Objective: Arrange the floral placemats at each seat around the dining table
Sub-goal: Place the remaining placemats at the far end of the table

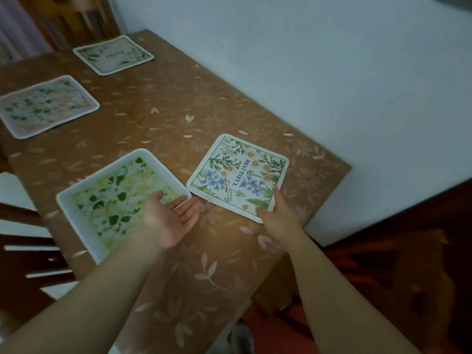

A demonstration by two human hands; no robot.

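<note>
Placemats lie spread over a brown leaf-patterned worktop (158,129) pushed against a pale wall (332,72). The daisy placemat (237,172), printed with blue and orange flowers and the word "BEAUTIFUL", sits turned at an angle directly ahead of the right hand (278,221), whose fingers rest spread on its nearest corner, pressing rather than gripping. Just left of it, nearly touching at one corner, the green-leaf placemat (115,198) lies ahead of the left hand (171,221), which hovers palm-up over that mat's near right corner, fingers open and holding nothing. Farther beyond the left hand, a pink-toned placemat (46,106) rests near the worktop's left edge, and past that a cream placemat (113,54) with green sprigs lies at the far end. Both hands are apart, one at each of the two near mats. Dark wooden chair slats (28,254) show to the left of the left forearm, beside the worktop's edge.
</note>
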